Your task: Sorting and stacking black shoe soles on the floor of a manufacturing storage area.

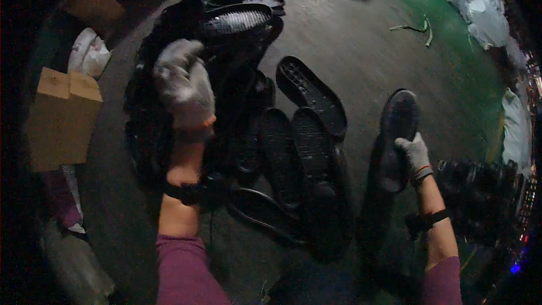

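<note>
Handling step: right hand grips a sole.
Pile under left hand, grip unclear; next pick likely needs separating one.

Left glove: pale grey, orange cuff edge (somewhat blurred)
Right glove: pale grey, orange-edged too
Forearm straps: black, dark block attached
Sleeves: plum purple

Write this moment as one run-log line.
Left grey-gloved hand: by heaped black shoe soles, contact unclear | Right grey-gloved hand: holding long black shoe sole
</note>
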Tool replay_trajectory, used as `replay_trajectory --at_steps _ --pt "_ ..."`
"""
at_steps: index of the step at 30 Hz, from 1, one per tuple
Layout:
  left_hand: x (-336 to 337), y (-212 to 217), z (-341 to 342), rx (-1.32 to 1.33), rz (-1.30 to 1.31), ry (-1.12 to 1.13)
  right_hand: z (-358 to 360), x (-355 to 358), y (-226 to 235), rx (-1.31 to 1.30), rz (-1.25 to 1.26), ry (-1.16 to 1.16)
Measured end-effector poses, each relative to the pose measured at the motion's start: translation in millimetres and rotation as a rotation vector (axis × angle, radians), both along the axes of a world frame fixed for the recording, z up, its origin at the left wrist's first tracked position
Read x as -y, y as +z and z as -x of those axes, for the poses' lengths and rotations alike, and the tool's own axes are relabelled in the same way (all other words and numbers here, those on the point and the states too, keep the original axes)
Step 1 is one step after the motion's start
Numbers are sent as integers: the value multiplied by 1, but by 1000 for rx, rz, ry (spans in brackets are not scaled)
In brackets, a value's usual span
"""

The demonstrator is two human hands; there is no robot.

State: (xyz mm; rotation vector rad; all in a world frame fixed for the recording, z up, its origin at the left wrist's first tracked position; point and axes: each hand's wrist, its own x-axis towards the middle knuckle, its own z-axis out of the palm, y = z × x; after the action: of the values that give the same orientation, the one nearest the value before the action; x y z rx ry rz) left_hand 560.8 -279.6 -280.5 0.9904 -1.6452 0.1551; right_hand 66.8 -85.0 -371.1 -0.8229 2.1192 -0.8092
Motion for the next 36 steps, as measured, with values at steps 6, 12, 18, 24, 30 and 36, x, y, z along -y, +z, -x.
replay_trajectory --at_steps 6,12,18,24,30,36 --pt "93 40 -157 361 -1014 599 8 60 -27 567 271 -167" --pt "63 8 -133 539 -994 456 -20 70 -53 -549 -275 46" --pt "23 35 -102 265 -824 466 -52 89 -35 -904 -83 242" --pt "-54 -6 23 222 -803 -416 -176 65 79 -1355 604 945" --pt "88 20 25 737 68 221 -187 29 83 -3213 242 769" --pt "183 53 -31 909 -1047 428 -152 -11 46 -4282 -858 -130"
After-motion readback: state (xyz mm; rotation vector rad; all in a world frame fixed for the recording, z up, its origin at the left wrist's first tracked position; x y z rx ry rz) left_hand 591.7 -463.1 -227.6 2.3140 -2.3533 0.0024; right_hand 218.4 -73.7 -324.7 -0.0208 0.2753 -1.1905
